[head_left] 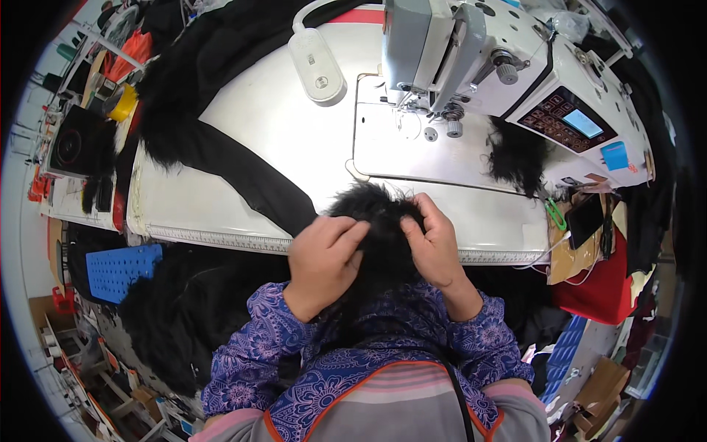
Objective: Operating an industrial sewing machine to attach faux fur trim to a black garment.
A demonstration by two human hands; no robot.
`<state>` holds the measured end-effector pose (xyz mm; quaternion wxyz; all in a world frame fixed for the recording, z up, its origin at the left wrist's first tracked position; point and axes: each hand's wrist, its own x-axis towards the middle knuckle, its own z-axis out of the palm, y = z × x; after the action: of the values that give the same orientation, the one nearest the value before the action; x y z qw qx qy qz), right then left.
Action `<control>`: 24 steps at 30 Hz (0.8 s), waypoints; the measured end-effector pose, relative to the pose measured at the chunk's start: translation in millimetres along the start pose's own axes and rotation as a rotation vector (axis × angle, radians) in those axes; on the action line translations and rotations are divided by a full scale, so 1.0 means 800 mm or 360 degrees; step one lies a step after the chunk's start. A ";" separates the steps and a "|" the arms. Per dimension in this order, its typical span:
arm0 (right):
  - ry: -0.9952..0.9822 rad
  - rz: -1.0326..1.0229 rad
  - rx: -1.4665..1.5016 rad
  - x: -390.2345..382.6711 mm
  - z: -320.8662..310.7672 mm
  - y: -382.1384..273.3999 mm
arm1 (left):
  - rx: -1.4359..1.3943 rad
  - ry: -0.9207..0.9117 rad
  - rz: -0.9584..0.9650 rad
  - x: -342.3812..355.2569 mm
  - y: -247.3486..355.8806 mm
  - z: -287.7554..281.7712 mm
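Observation:
My left hand (pixel 324 261) pinches the left side of a piece of black furry material (pixel 375 202) at the near edge of the white table. My right hand (pixel 431 243) grips the right side of that same fur, its thumb and fingers bent in on it. A long black fabric strip (pixel 258 184) with furry trim runs from beside my left hand up the table. Just beyond my hands stands the sewing machine (pixel 412 51) with its needle plate; another tuft of black fur (pixel 515 151) lies under its right part.
A white cabled device (pixel 317 66) lies left of the machine. Green-handled scissors (pixel 556 214), a phone (pixel 585 221) and red cloth (pixel 589 302) are at the right. A blue perforated basket (pixel 121 272), dark fur material (pixel 184 331) and a yellow roll (pixel 121 103) are at the left.

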<state>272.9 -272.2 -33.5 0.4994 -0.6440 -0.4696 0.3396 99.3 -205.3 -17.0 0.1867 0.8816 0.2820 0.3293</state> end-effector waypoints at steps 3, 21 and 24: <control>-0.0045 0.0078 -0.0039 0.001 0.001 -0.002 | -0.0213 0.0231 -0.0138 0.006 -0.002 -0.019; 0.0179 -0.0101 -0.0073 0.012 0.014 -0.009 | -0.0213 0.0226 -0.0599 0.008 -0.094 -0.058; 0.0131 -0.0269 -0.0664 0.019 -0.005 -0.012 | -0.0108 0.0083 -0.0531 0.007 -0.091 -0.061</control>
<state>279.3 -258.6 -22.6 0.4008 -0.7049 -0.5613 0.1655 41.8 -138.6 -17.2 0.2609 0.8068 0.4180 0.3259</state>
